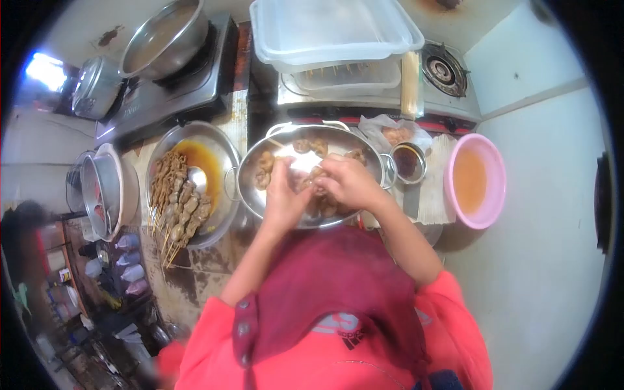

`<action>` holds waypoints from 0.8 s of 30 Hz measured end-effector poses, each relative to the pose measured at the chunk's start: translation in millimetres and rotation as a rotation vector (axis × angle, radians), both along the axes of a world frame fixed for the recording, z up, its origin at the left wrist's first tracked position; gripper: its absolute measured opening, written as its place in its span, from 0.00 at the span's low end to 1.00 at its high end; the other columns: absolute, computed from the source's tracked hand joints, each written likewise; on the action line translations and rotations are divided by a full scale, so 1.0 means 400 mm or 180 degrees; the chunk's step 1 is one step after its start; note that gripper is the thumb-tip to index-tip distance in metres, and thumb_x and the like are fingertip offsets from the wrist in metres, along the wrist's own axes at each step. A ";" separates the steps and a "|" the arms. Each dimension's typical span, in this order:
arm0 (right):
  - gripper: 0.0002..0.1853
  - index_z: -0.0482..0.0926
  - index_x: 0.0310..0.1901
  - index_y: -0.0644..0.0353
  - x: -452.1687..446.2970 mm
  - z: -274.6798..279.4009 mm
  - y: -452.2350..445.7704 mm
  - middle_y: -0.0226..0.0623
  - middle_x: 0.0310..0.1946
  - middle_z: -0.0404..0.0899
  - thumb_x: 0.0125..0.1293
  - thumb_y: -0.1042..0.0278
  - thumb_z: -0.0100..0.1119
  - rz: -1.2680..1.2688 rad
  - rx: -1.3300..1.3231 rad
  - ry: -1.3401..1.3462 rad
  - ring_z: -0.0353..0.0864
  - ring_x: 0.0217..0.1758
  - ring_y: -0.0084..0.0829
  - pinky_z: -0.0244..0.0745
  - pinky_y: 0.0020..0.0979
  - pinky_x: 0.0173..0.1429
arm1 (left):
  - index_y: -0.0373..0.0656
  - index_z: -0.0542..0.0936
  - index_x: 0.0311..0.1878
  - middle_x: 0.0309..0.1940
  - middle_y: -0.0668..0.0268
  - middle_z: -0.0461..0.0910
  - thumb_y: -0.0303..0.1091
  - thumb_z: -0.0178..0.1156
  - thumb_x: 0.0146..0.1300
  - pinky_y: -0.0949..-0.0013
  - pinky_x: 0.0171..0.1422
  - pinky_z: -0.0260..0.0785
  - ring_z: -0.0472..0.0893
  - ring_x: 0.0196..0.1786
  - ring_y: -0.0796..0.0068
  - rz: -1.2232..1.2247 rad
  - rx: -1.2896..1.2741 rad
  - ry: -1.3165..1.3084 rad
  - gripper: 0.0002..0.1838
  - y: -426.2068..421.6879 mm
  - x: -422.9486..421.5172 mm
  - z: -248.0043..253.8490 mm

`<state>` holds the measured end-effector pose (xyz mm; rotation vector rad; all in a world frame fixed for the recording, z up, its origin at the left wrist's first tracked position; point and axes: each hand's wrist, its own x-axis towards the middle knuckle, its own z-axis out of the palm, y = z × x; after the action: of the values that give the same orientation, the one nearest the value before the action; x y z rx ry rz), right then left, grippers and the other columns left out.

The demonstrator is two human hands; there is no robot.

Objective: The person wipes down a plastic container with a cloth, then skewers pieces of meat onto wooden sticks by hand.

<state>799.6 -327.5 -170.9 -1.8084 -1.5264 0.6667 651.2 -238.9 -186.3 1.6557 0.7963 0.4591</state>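
A wide metal pan (249,199) with two handles stands right in front of me, with brown pieces of meat (264,170) spread around its inside. Over the pan, my left hand (286,198) is closed with fingertips pinched; a thin skewer (276,142) sticks out just above it and seems held there. My right hand (352,183) pinches a piece of meat (314,174) close to the left fingertips. The fingers partly hide the contact between meat and skewer. To the left, finished-looking meat skewers (185,208) lie in a metal basin (229,149) with brown sauce.
A pink bowl (499,188) of orange liquid stands at right, near a small cup of dark sauce (407,161) and a plastic bag (396,133). Stacked clear plastic containers (338,29) sit behind the pan. A large pot (162,42) rests on the stove (146,97) at back left.
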 end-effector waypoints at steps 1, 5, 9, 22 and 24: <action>0.11 0.73 0.38 0.65 -0.002 -0.001 0.005 0.45 0.32 0.73 0.56 0.68 0.58 -0.0071 0.0012 0.0384 0.75 0.37 0.45 0.68 0.38 0.41 | 0.35 0.64 0.52 0.34 0.66 0.72 0.18 0.63 0.49 0.78 0.41 0.69 0.73 0.38 0.80 0.0078 -0.0072 -0.0100 0.27 0.003 -0.005 0.005; 0.09 0.73 0.34 0.65 -0.024 -0.023 0.007 0.50 0.33 0.72 0.58 0.67 0.54 -0.0253 -0.0031 0.1413 0.73 0.37 0.49 0.68 0.41 0.41 | 0.33 0.72 0.47 0.34 0.65 0.76 0.23 0.61 0.55 0.78 0.41 0.71 0.75 0.35 0.81 -0.0283 -0.0825 0.0005 0.16 0.024 -0.025 0.003; 0.10 0.73 0.33 0.65 -0.025 -0.005 0.004 0.51 0.33 0.72 0.58 0.65 0.56 -0.0051 -0.0008 0.0467 0.73 0.37 0.49 0.67 0.41 0.42 | 0.31 0.78 0.40 0.29 0.64 0.80 0.27 0.59 0.57 0.76 0.38 0.70 0.76 0.30 0.80 -0.0393 -0.0911 0.0386 0.10 0.006 -0.021 0.037; 0.09 0.74 0.34 0.64 -0.023 0.001 -0.021 0.46 0.31 0.73 0.54 0.69 0.59 -0.0140 0.0331 0.0932 0.74 0.35 0.44 0.69 0.37 0.40 | 0.33 0.80 0.37 0.27 0.60 0.79 0.28 0.59 0.55 0.72 0.33 0.66 0.74 0.28 0.79 -0.0862 -0.0377 0.0389 0.09 0.012 -0.020 0.083; 0.09 0.73 0.34 0.65 -0.031 0.005 -0.022 0.48 0.32 0.73 0.55 0.68 0.59 -0.0180 0.0378 0.0915 0.75 0.37 0.48 0.69 0.40 0.40 | 0.33 0.79 0.34 0.24 0.59 0.76 0.28 0.59 0.55 0.71 0.31 0.65 0.73 0.27 0.77 -0.1117 -0.0004 0.0540 0.07 0.009 -0.013 0.118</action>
<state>787.3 -336.3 -168.7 -1.5846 -1.2915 0.7561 645.9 -235.1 -139.3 1.8049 0.6091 0.0730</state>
